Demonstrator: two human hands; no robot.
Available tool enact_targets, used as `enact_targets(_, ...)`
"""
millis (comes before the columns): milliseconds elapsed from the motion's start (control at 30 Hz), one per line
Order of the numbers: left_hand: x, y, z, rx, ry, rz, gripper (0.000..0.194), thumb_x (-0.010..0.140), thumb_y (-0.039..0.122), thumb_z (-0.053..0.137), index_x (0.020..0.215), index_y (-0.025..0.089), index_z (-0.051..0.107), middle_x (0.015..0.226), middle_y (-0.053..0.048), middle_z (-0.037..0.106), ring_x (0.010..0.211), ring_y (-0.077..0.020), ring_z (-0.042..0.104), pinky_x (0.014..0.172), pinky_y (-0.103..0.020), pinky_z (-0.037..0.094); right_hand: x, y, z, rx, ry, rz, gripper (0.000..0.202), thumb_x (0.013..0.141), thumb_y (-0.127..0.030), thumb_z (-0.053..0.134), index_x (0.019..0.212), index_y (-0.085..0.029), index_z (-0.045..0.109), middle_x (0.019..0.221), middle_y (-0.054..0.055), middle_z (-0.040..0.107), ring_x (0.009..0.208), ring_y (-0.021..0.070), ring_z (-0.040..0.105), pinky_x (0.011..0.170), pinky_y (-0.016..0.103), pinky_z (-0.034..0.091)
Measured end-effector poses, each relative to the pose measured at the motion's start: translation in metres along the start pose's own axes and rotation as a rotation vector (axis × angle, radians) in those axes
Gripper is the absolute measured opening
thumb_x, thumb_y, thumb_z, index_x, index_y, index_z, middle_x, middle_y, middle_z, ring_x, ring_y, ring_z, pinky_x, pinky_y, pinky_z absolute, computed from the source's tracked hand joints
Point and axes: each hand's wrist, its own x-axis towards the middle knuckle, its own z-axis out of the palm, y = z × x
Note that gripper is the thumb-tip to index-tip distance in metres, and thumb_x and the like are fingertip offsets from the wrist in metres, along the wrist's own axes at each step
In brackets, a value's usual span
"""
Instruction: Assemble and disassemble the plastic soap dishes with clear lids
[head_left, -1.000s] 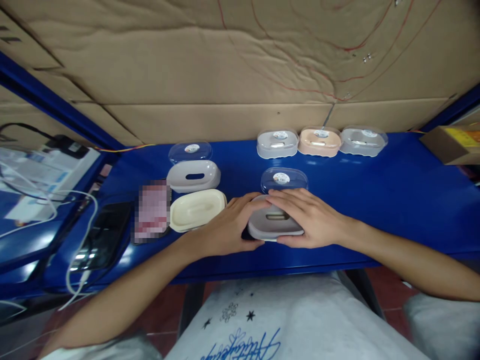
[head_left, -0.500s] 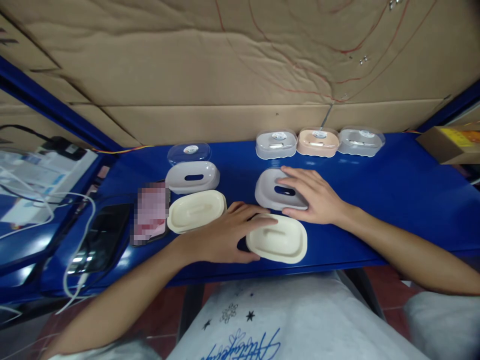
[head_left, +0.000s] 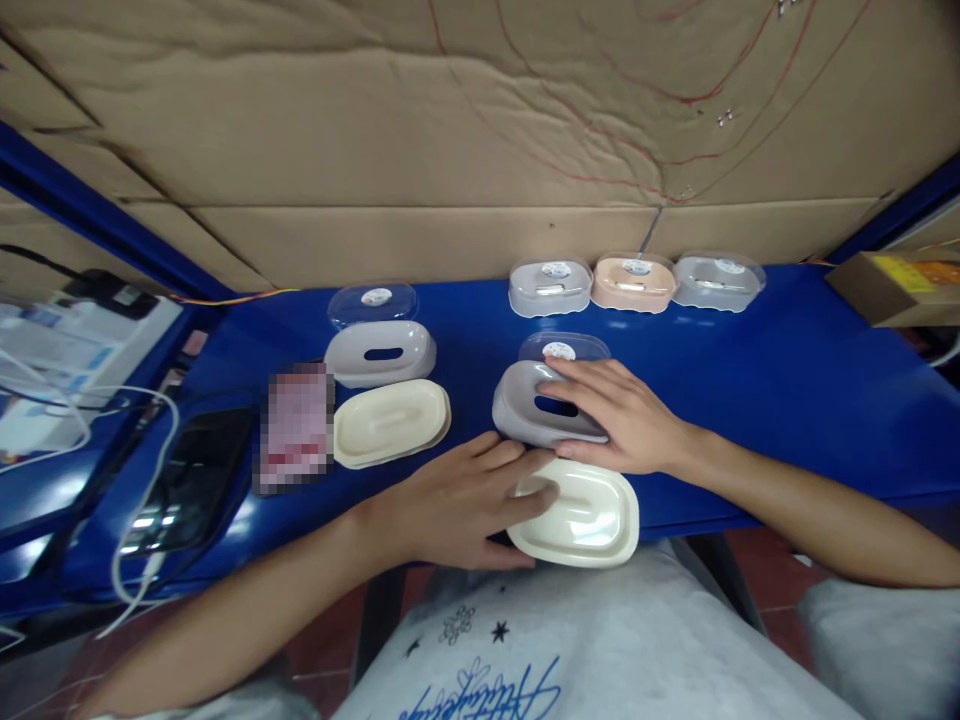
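My left hand (head_left: 480,505) grips the left side of a cream oval dish (head_left: 589,520), tilted at the table's front edge. Just behind it, my right hand (head_left: 619,415) is closed round the right side of a grey oval tray with a slot (head_left: 517,405). A clear lid with a round label (head_left: 592,347) lies right behind that tray, partly hidden by my right hand. To the left lie a second cream dish (head_left: 390,422), a light grey slotted tray (head_left: 345,355) and another clear lid (head_left: 394,300).
Three lidded boxes, grey (head_left: 547,292), peach (head_left: 634,287) and grey (head_left: 716,285), line the back of the blue table (head_left: 810,400). A phone (head_left: 292,425), a dark device (head_left: 199,480) and white cables lie left. A cardboard box (head_left: 885,290) stands right.
Both hands have moved toward me, bringing the cream dish and the grey tray with them. The clear lid behind the grey tray now shows.
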Motion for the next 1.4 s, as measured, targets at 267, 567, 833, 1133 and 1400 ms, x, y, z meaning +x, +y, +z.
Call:
enact_targets(267, 0.001, -0.004, 0.005, -0.093, -0.005, -0.049, 0.062, 0.092, 0.06, 0.08, 0.139, 0.022, 0.065, 0.156, -0.017, 0.06, 0.131, -0.0354, 0.059, 0.112, -0.049, 0.044, -0.001, 0.014, 0.012, -0.049, -0.119, 0.041, 0.061, 0.105, -0.064, 0.06, 0.151, -0.024, 0.058, 0.168, 0.019, 0.05, 0.15, 0.0398, 0.052, 0.121, 0.066, 0.03)
enact_targets(567, 0.006, -0.002, 0.002, -0.164, 0.017, -0.08, 0.062, 0.087, 0.053, 0.085, 0.139, 0.024, 0.066, 0.172, -0.021, 0.042, 0.161, -0.0438, 0.033, 0.129, -0.067, 0.027, 0.004, 0.033, 0.009, 0.043, -0.156, 0.018, 0.053, 0.11, -0.053, 0.054, 0.155, -0.025, 0.054, 0.167, 0.018, 0.051, 0.155, 0.0354, 0.047, 0.129, 0.071, 0.023)
enact_targets(833, 0.005, -0.01, 0.002, -0.09, 0.035, -0.17, 0.058, 0.088, 0.05, 0.078, 0.138, 0.024, 0.068, 0.165, -0.02, 0.047, 0.154, -0.0444, 0.04, 0.129, -0.069, 0.022, 0.043, 0.051, 0.033, 0.097, -0.127, -0.214, 0.045, 0.11, -0.042, 0.053, 0.148, -0.02, 0.061, 0.16, 0.021, 0.057, 0.153, 0.0323, 0.05, 0.127, 0.065, 0.033)
enact_targets(1133, 0.006, -0.011, 0.0, 0.038, 0.007, -0.228, 0.063, 0.094, 0.063, 0.07, 0.137, 0.017, 0.066, 0.144, -0.019, 0.061, 0.133, -0.0409, 0.054, 0.122, -0.062, 0.031, 0.1, 0.059, 0.049, 0.072, -0.186, -0.323, 0.047, 0.113, -0.04, 0.045, 0.146, -0.013, 0.062, 0.16, 0.024, 0.057, 0.153, 0.0322, 0.051, 0.127, 0.061, 0.037)
enact_targets(1400, 0.007, -0.023, 0.002, 0.129, 0.079, -0.31, 0.048, 0.106, 0.059, 0.059, 0.13, 0.019, 0.067, 0.135, -0.017, 0.066, 0.128, -0.0359, 0.057, 0.115, -0.057, 0.035, 0.128, 0.086, 0.062, 0.027, -0.203, -0.215, 0.05, 0.115, -0.038, 0.038, 0.159, -0.017, 0.053, 0.171, 0.016, 0.046, 0.163, 0.0265, 0.039, 0.135, 0.059, 0.026)
